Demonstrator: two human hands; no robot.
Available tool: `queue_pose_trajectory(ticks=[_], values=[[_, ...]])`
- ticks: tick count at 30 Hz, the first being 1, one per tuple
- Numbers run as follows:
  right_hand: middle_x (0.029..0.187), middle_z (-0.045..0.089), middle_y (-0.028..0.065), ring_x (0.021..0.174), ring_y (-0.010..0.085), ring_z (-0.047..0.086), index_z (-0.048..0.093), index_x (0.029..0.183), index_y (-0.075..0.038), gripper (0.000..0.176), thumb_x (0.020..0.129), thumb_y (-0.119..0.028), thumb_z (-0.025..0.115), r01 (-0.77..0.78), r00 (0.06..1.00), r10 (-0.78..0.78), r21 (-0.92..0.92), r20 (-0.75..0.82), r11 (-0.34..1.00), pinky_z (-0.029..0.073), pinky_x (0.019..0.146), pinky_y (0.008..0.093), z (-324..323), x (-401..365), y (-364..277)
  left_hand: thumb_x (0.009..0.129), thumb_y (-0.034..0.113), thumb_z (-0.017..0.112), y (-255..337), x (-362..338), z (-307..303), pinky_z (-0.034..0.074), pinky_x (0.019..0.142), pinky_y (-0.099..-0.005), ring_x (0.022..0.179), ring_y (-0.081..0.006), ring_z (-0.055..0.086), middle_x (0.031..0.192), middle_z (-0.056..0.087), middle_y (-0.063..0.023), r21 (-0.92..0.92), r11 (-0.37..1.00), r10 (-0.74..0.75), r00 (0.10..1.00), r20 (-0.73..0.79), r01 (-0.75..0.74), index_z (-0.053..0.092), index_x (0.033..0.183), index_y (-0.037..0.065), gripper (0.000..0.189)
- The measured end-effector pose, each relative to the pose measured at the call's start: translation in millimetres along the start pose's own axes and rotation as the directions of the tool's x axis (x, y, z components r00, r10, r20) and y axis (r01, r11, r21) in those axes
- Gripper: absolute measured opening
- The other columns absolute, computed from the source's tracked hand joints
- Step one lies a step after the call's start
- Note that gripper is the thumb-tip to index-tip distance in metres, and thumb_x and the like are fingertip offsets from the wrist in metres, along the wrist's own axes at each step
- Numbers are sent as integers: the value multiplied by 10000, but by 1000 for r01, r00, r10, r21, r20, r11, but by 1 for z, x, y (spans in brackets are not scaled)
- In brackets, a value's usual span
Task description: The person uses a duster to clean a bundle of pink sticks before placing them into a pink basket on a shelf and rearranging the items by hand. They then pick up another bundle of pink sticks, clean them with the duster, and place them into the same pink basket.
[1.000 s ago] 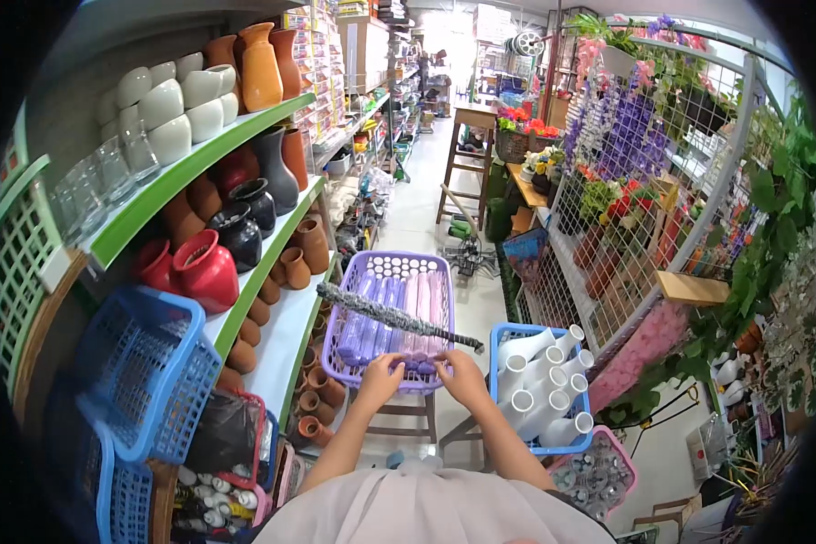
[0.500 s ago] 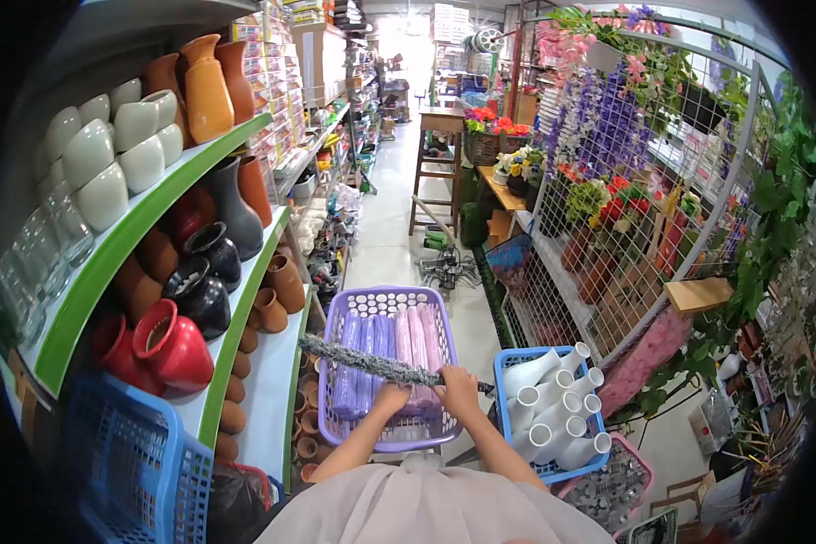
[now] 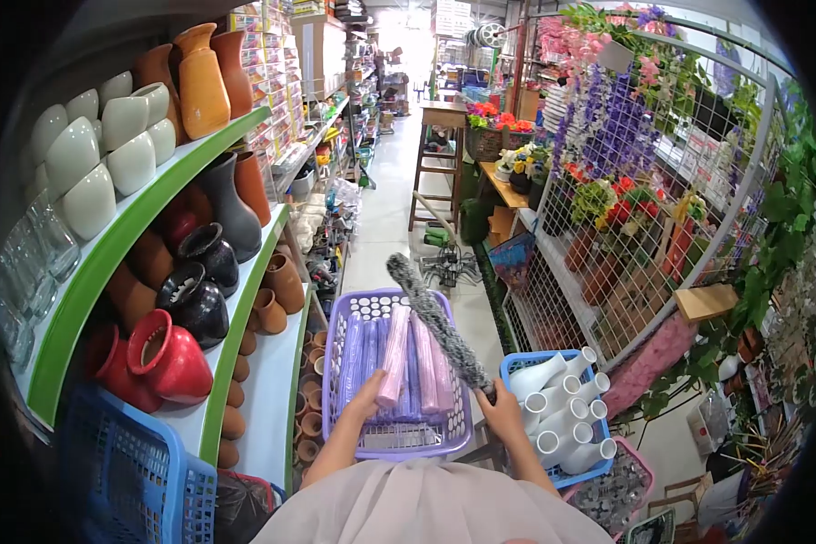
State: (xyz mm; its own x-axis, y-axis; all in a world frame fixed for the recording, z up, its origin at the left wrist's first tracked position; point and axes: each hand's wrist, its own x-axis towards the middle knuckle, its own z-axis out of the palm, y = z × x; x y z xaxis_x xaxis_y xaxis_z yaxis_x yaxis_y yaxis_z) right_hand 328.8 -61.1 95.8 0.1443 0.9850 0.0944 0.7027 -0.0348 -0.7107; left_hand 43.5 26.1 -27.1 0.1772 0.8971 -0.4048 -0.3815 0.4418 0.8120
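Observation:
My right hand is closed round the dark lower end of a grey fluffy duster. The duster slants up and to the left over the right side of a purple plastic basket. My left hand grips the lower end of a pink plastic-wrapped roll, which lies over the purple wrapped rolls. More pink rolls lie at the basket's right side, partly behind the duster.
A blue basket of white vases stands right of the purple one. Shelves with red pots, black pots and white cups line the left. A wire rack with artificial flowers stands right; a wooden stool is ahead.
The duster has swung from lying across the basket to pointing up and forward, as my right hand moved right. My left hand has moved left, and a pink roll now lies over the purple ones.

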Motion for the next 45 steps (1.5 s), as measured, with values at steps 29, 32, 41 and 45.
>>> queue_pose_trajectory(ticks=[29,32,41,45], values=[[710,622,140,678,372,617,579,880,-89,290,814,-356,670,412,909,-412,-262,59,873,463,577,460,-24,7,25,994,449,405,48,-54,19,496,637,-326,772,-210,541,1023,542,-114,-413,911,149,914,377,22,357,1405,178,494],[714,623,154,680,381,612,591,884,-79,280,805,-332,682,137,982,-165,-253,-93,958,462,580,452,-25,8,17,1003,432,387,57,-62,30,461,563,-299,675,-177,494,1011,540,-111,-413,910,186,874,450,19,366,1402,185,470],[647,587,132,653,345,617,547,820,-84,325,780,-368,700,244,963,-264,-249,-50,937,468,567,446,-23,10,26,963,387,520,50,-43,7,543,719,-313,887,-188,601,1109,591,-86,-317,948,143,845,515,33,475,1319,66,481],[693,621,142,678,351,627,565,851,-75,330,795,-378,685,402,914,-398,-281,72,872,471,573,452,-30,6,31,943,484,491,50,-60,39,537,605,-300,741,-179,574,1075,589,-89,-258,963,105,991,80,-81,501,1285,62,543]])
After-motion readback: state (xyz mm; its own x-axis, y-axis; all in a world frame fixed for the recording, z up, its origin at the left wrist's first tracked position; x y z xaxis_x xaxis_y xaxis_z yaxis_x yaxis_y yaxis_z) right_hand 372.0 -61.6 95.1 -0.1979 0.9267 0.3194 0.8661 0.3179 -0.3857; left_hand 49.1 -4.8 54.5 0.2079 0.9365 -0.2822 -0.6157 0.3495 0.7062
